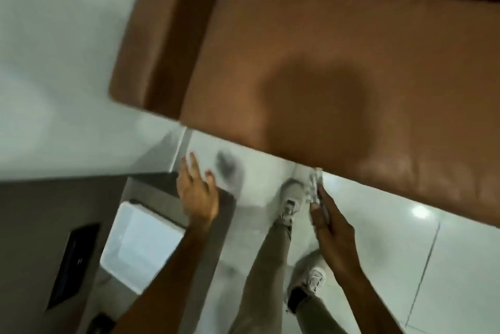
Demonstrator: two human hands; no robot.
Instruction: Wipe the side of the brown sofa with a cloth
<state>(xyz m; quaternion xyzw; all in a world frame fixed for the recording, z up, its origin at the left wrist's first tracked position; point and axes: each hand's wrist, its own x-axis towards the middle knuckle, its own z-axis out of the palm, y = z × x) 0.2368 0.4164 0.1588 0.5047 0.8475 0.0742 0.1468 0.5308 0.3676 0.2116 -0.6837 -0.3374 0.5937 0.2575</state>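
The brown sofa fills the upper right of the blurred head view, its seat facing me and its left armrest beside a pale wall. My right hand hangs just below the sofa's front edge and is shut on a small light patterned cloth that sticks out past the fingertips. My left hand is raised to the left of it, fingers spread, holding nothing, above the white floor.
A grey table at the lower left carries a dark phone-like slab. A white bin stands beside it. My legs and white shoes stand on the glossy tiled floor.
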